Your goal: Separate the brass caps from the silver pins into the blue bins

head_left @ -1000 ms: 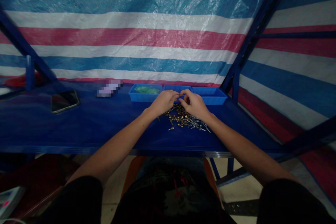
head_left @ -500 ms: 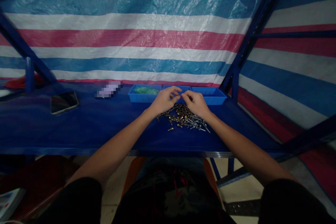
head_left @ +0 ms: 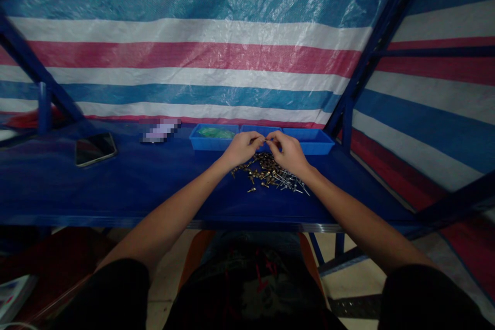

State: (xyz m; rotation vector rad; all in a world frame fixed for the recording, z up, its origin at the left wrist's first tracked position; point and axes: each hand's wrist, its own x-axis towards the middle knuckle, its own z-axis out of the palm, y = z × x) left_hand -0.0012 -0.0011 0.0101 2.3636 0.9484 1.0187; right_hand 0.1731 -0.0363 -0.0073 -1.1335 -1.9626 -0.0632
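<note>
My left hand [head_left: 243,147] and my right hand [head_left: 285,150] meet at the fingertips above a pile of small metal parts. Both are closed in a pinch; whatever sits between the fingers is too small to make out. Below them lie many brass-coloured screw-like pieces [head_left: 266,163], some scattered toward the table's front. Silver pins or long thin screws [head_left: 291,181] are heaped at the pile's right side, near my right wrist. Behind my hands stand a left blue bin [head_left: 211,144] with a green plastic bag [head_left: 216,133] in it, a middle blue bin [head_left: 261,129] partly hidden, and a right blue bin [head_left: 319,149].
A dark phone [head_left: 95,150] lies on the blue table [head_left: 154,191] at the left, with a blurred-out purple item [head_left: 161,130] beyond it. Blue metal posts [head_left: 347,121] rise at the table's sides. A striped tarp [head_left: 216,56] hangs behind.
My fingers have drawn in from slightly spread to a pinch, and the fingertips of both hands have come together. The pile and bins look the same.
</note>
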